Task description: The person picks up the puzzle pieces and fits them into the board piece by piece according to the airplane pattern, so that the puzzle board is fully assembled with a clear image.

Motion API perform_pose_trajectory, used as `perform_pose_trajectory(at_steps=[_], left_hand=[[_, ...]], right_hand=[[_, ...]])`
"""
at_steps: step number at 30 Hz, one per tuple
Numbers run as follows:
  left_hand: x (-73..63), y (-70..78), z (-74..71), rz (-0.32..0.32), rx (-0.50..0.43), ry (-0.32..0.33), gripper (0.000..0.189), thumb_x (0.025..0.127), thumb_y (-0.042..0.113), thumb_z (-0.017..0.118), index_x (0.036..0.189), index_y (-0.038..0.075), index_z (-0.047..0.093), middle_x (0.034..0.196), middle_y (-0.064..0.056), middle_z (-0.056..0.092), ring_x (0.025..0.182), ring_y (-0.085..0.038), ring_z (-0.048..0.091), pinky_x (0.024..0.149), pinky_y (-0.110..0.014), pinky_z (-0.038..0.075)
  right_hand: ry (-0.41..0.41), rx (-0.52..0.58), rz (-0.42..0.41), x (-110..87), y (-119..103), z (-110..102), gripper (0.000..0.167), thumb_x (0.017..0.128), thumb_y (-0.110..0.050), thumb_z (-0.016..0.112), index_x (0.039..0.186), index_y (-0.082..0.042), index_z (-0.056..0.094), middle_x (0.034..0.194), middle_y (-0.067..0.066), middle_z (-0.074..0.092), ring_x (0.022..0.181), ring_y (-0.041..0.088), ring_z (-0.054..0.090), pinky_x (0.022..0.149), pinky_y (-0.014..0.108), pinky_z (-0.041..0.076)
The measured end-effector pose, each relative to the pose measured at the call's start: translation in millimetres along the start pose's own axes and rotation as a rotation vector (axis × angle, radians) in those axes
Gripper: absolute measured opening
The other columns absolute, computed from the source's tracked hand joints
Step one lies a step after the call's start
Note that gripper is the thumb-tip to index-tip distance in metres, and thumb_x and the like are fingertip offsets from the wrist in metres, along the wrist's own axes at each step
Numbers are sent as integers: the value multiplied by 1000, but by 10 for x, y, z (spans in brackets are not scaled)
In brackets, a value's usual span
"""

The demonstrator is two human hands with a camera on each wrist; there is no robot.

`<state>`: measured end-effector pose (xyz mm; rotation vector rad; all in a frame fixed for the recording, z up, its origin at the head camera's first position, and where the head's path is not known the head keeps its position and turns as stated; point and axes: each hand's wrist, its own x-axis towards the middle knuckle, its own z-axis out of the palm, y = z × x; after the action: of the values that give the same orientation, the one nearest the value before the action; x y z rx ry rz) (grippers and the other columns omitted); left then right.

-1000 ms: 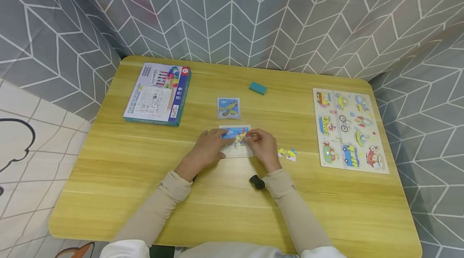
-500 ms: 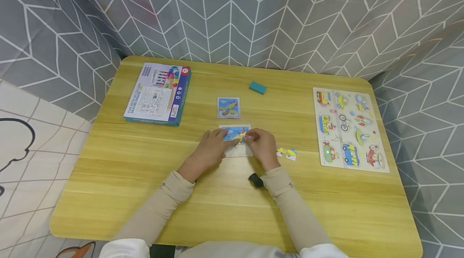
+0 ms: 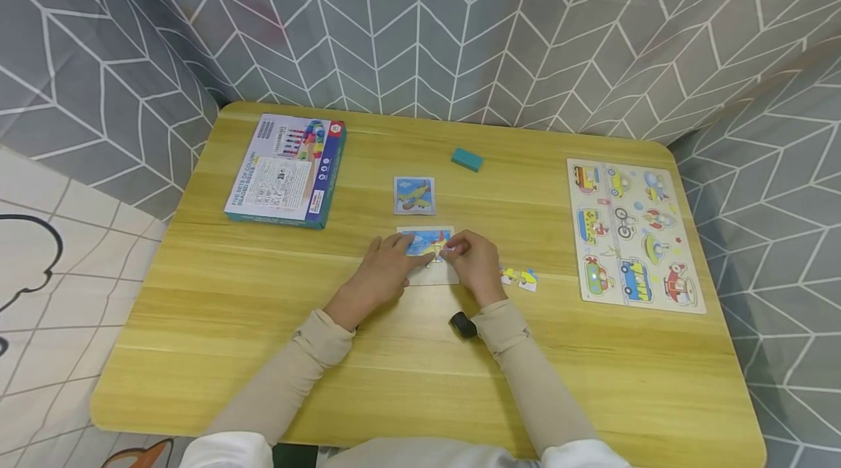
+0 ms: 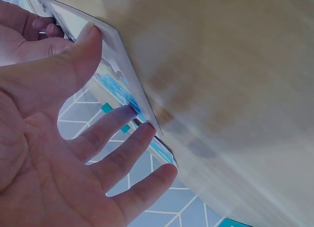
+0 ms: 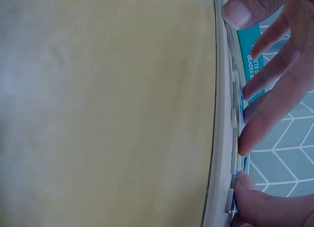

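A jigsaw puzzle point(image 3: 420, 242) with a blue sky and a yellow-and-red airplane lies in a pale tray point(image 3: 427, 277) at the table's middle. My left hand point(image 3: 377, 274) rests on its left part, fingers and thumb extended; the left wrist view shows the fingertips point(image 4: 145, 131) touching the tray's edge area. At the right side of the puzzle, my right hand point(image 3: 474, 263) pinches a puzzle piece between curled thumb and index finger, the piece mostly hidden. Two loose yellow-and-white puzzle pieces point(image 3: 528, 279) lie just right of that hand. Behind the tray lies a picture card point(image 3: 415, 196) with a yellow airplane.
A boxed bead set point(image 3: 285, 170) lies at the back left. Near the back edge sits a small teal block point(image 3: 467, 159). A vehicle picture board point(image 3: 636, 236) lies on the right of the wooden table point(image 3: 407, 373). A black wrist camera point(image 3: 463, 325) is by my right sleeve.
My left thumb has shifted right and up, onto the lower part of the puzzle near the right fingertips. The right hand has barely moved. Card, box, block and board stay put.
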<state>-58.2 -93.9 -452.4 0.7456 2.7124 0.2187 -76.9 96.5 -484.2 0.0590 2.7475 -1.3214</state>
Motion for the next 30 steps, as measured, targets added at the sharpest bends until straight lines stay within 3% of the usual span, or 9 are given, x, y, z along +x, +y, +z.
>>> perform_pose_trajectory(at_steps=[5, 10, 13, 17, 23, 30], left_hand=[[6, 14, -11, -5, -10, -2, 61, 91, 13, 74, 146, 29, 54, 151, -21, 41, 139, -41, 37, 111, -63, 30], [13, 22, -11, -2, -6, -9, 60, 92, 13, 74, 146, 29, 54, 152, -20, 40, 140, -41, 36, 111, -63, 29], [12, 22, -17, -10, -10, -15, 60, 91, 12, 74, 146, 29, 54, 152, -20, 40, 140, -41, 35, 112, -63, 28], [9, 19, -24, -14, -6, -17, 62, 91, 13, 74, 146, 30, 54, 151, -20, 41, 140, -41, 36, 112, -63, 28], [9, 16, -16, -21, -2, -6, 60, 91, 13, 74, 146, 30, 55, 150, -19, 42, 139, -41, 38, 112, -61, 30], [25, -9, -6, -24, -42, -1, 64, 90, 14, 76, 148, 26, 52, 151, -19, 42, 139, -40, 38, 112, -61, 30]], right_hand=[[-14, 8, 10, 13, 25, -63, 13, 86, -13, 80, 92, -5, 73, 76, 4, 64, 69, 20, 58, 60, 31, 48], [9, 17, 33, 4, 82, -301, 13, 89, -12, 76, 99, -3, 74, 88, 9, 68, 79, 25, 63, 67, 37, 53], [-41, -44, 49, -29, 95, -462, 16, 88, -9, 77, 102, -2, 74, 97, 12, 71, 90, 30, 66, 80, 43, 54], [-157, -136, 65, -100, 106, -579, 27, 81, -11, 84, 104, -2, 73, 103, 13, 71, 96, 31, 64, 86, 46, 52], [-202, -199, 55, -211, 121, -564, 37, 75, -14, 89, 105, -1, 71, 102, 13, 68, 97, 32, 62, 87, 47, 50], [-186, -240, 34, -260, 127, -504, 32, 76, -11, 89, 101, 0, 72, 98, 12, 65, 93, 31, 59, 85, 46, 50]])
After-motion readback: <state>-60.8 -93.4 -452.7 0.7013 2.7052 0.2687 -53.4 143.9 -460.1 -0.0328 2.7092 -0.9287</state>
